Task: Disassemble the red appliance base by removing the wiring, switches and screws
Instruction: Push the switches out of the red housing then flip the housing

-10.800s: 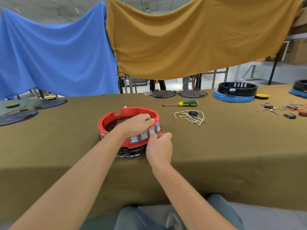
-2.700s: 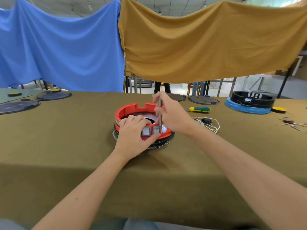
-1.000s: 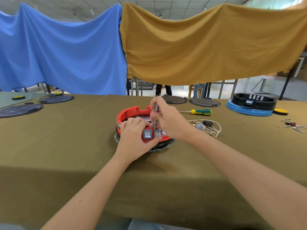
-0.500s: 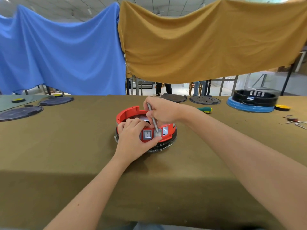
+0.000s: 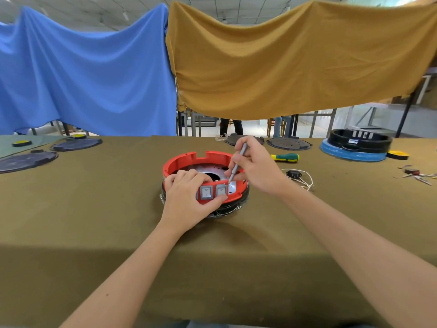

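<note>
The red appliance base (image 5: 189, 160), a round ring with a black bottom, sits mid-table. Two grey rocker switches (image 5: 214, 192) remain in its near wall, beside an empty slot on their right. My left hand (image 5: 186, 200) grips the near wall around the switches, thumb under them. My right hand (image 5: 256, 168) holds a thin grey tool (image 5: 236, 165) like a pen, its tip down inside the ring just behind the right switch. A bundle of white wiring with a black part (image 5: 298, 177) lies loose to the right.
A green-and-yellow screwdriver (image 5: 285, 157) lies behind my right hand. Black discs (image 5: 288, 143) rest at the back, more (image 5: 27, 159) at the far left. A black ring on a blue base (image 5: 356, 146) and small parts (image 5: 417, 175) sit far right.
My right hand has drawn back to the right and turned upright, uncovering the screwdriver and wiring. The tool's tip stays behind the right switch. My left hand keeps its grip on the base.
</note>
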Demonstrator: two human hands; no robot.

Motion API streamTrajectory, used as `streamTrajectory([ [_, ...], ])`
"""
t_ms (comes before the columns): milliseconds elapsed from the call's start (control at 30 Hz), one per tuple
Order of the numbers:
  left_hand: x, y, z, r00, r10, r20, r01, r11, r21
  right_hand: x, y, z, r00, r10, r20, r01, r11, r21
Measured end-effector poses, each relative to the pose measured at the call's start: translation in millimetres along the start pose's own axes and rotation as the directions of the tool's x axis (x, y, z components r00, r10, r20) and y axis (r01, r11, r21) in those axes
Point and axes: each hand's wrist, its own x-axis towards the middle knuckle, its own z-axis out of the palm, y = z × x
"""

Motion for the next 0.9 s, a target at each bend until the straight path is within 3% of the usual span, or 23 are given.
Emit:
streamTrajectory([
  [133,0.0,1.8,-0.7,1.000,0.005,-0.007,-0.005,1.000,-0.002,-4.1,4.1,6.8,0.997,-0.076,0.006,0.076,0.995,-0.057],
  [267,-0.2,2.2,-0.6,1.000,0.013,-0.012,-0.013,1.000,0.011,-4.9,2.0,9.4,0.998,-0.060,-0.007,0.059,0.996,-0.069],
  [467,0.1,-0.9,-0.5,1.000,0.014,-0.017,-0.014,1.000,0.007,1.3,-14.2,11.8,0.984,-0.076,0.161,0.110,0.970,-0.216],
  [633,0.8,-2.0,0.4,1.000,0.018,-0.024,-0.018,1.000,0.006,-3.4,-11.6,11.8,0.989,-0.088,0.117,0.110,0.975,-0.195],
  [900,1.1,-1.1,1.6,1.000,0.017,-0.019,-0.017,0.999,0.028,0.5,-16.9,16.5,0.973,-0.120,0.197,0.172,0.946,-0.274],
])
